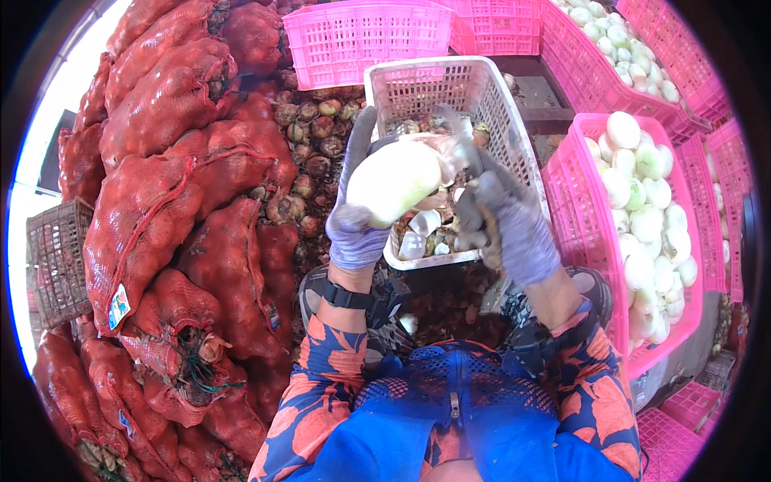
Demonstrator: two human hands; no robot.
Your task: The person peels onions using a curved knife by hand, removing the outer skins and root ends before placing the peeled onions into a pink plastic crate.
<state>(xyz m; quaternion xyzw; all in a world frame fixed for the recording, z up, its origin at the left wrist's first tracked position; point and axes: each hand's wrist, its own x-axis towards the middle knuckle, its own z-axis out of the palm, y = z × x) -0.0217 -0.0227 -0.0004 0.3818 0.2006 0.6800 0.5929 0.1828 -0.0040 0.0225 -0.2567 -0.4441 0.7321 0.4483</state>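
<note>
My left hand (358, 223), in a grey and purple work glove, holds a large, mostly peeled white onion (394, 178) above the front of a white plastic crate (461, 260). Close against the onion's right side is my gloved right hand (503, 208), blurred by motion. Its fingers are closed around what looks like a small knife (491, 232); the blade is too blurred to make out. A loose flap of onion skin (449, 158) hangs between the hands. Inside the crate lie onion peelings and cut pieces (425, 223), partly hidden by my hands.
Red mesh sacks of onions (162, 114) are piled at left. Unpeeled onions (322, 126) cover the ground beside them. At right, a pink crate (581, 241) holds peeled onions (647, 217). Another pink crate (367, 42) stands behind the white one.
</note>
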